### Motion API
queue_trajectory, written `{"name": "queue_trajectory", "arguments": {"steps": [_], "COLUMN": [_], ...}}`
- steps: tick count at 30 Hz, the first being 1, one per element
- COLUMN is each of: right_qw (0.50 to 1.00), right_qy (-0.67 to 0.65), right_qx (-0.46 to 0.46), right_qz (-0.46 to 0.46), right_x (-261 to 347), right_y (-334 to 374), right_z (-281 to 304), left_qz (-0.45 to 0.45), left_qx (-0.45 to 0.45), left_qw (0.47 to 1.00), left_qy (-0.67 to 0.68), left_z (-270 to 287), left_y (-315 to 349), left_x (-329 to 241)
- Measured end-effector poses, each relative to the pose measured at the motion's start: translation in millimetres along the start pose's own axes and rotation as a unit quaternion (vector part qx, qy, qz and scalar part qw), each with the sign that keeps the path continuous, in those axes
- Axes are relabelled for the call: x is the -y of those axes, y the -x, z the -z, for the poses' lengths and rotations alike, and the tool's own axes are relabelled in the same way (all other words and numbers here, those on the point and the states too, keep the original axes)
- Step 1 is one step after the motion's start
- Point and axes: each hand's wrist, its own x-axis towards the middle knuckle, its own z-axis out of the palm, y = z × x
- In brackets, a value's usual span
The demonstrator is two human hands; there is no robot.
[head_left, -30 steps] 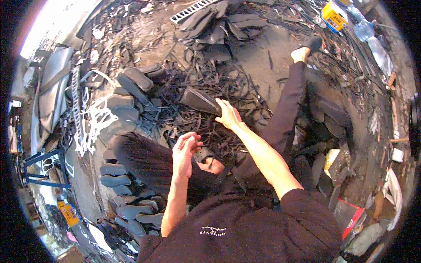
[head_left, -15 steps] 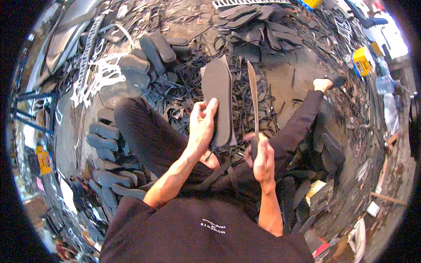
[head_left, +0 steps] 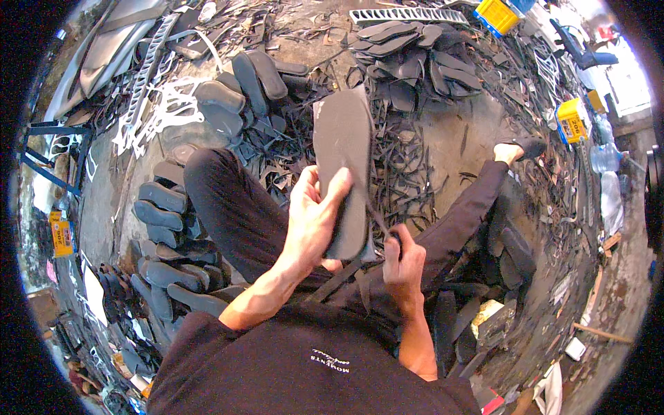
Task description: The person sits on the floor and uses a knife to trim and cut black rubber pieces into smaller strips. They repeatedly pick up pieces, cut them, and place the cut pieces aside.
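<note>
Upright in front of me is a dark grey shoe sole, with a thin strip of sheet material showing past its edges. My left hand grips it from the left side, thumb pressed flat on its face and fingers behind. Close to the sole's lower right side, my right hand is wrapped round the handle of a long knife. The blade slants up and left along the sole's right edge; its upper part is blurred and hard to follow. Below the sole are my crossed-over trouser legs and a dark strap.
Dark offcuts litter the floor between my legs. Soles lie piled ahead, beside my left knee and by my right thigh. White cut-out webbing lies left; a yellow box and plastic bottle stand right.
The knife has swung from standing upright, apart from the sole, to lying against its right edge. My right hand has lowered slightly and turned; the sole has come a little nearer.
</note>
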Motion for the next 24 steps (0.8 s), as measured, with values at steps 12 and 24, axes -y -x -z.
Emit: {"name": "queue_trajectory", "arguments": {"steps": [12,24], "right_qw": [0.940,0.999], "right_qy": [-0.319,-0.025], "right_qx": [0.039,0.021], "right_qz": [-0.114,0.005], "right_x": [51.8,10.0], "right_y": [-54.3,36.0], "right_z": [-1.7,-23.8], "left_qz": [-0.066,0.038], "left_qx": [0.077,-0.056], "left_qw": [0.993,0.996], "left_qy": [-0.062,-0.054], "left_z": [24.4,20.3], "left_y": [28.5,-23.2], "left_x": [41.9,-24.8]}}
